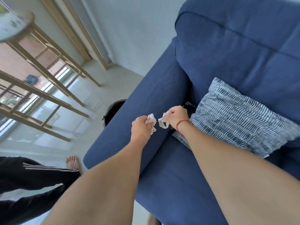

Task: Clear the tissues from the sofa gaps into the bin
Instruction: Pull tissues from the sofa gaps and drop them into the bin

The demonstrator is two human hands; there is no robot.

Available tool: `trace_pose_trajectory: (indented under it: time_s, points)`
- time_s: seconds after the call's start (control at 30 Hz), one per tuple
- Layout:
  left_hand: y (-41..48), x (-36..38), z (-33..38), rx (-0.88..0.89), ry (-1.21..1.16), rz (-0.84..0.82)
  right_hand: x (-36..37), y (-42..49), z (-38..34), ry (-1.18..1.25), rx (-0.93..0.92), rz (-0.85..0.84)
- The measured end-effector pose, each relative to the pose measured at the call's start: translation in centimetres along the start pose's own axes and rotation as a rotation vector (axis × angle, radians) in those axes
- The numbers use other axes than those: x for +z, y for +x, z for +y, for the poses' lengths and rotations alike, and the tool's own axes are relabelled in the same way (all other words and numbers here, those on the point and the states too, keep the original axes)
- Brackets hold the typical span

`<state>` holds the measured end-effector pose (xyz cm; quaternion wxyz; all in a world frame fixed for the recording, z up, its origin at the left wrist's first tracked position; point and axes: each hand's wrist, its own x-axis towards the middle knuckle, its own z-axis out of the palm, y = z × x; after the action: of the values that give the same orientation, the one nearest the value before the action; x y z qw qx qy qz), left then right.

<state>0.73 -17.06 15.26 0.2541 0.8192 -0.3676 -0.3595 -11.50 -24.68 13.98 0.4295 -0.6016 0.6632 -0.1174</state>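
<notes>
My left hand [140, 127] is closed around a crumpled white tissue [151, 119] above the blue sofa's armrest [146, 101]. Close beside it, my right hand [176, 116], with a red string at the wrist, pinches a second crumpled tissue [162, 123]. Both hands hover over the gap between the armrest and the seat cushion. A black bin [113, 111] stands on the floor just beyond the armrest, mostly hidden behind it.
A striped blue-and-white cushion [240, 117] leans on the sofa seat right of my hands. Wooden stools [48, 75] stand on the pale floor at left by a window. My leg in dark trousers and a bare foot [73, 162] are at lower left.
</notes>
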Motion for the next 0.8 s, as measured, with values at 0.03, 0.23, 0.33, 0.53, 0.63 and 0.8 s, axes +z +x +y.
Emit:
trace_pose_trajectory:
  time_s: [0.03, 0.23, 0.33, 0.53, 0.63, 0.8]
  points:
    - [0.3, -1.0, 0.3, 0.002, -0.012, 0.019, 0.1, 0.1, -1.0, 0.017, -0.02, 0.006]
    - [3.2, -6.4, -0.6, -0.015, -0.084, 0.121, 2.3, 0.2, -7.6, 0.091, -0.073, -0.004]
    - [5.1, -9.0, -2.2, -0.044, -0.146, 0.166, 4.2, 0.6, -10.4, 0.095, -0.091, -0.028]
    - [9.1, -12.9, -6.4, -0.149, -0.2, 0.261, 9.7, 3.1, -14.5, 0.09, -0.112, -0.08]
    - [11.5, -14.1, -8.6, -0.206, -0.261, 0.277, 12.7, 4.5, -16.0, 0.055, -0.093, -0.12]
    - [16.0, -15.4, -10.9, -0.283, -0.303, 0.265, 17.0, 7.7, -18.1, 0.054, -0.081, -0.095]
